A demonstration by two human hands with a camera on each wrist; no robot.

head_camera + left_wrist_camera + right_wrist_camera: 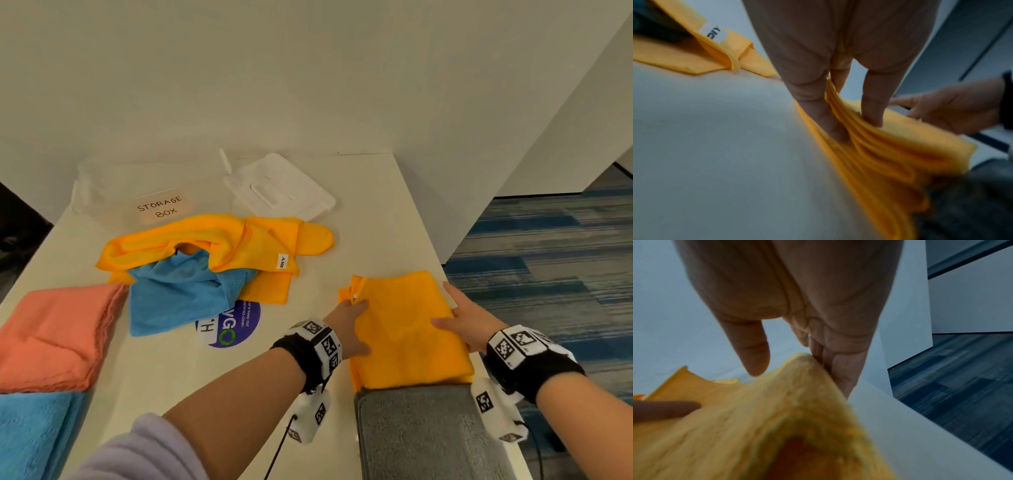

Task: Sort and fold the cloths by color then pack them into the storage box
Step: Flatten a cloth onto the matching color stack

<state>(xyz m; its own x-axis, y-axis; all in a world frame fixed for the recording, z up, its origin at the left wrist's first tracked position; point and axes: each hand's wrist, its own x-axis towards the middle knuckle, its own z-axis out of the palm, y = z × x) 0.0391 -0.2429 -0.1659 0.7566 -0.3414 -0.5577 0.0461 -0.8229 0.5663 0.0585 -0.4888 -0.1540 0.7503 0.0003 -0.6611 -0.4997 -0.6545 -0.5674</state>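
A: Where was the folded orange cloth (407,325)?
B: By the table's (359,212) right edge. The left hand (349,325) pinched its stacked layers; the right hand (469,322) clasped the opposite fold.
A: Handling?
B: Soft, light, floppy, I'd judge; best held at both edges.

Even, soft light is cast across the white table (359,212) in the head view, with faint shadows and bowed edges. Both wrist views are rendered dimmer and bluish; cloth nearest the lens is blurred.
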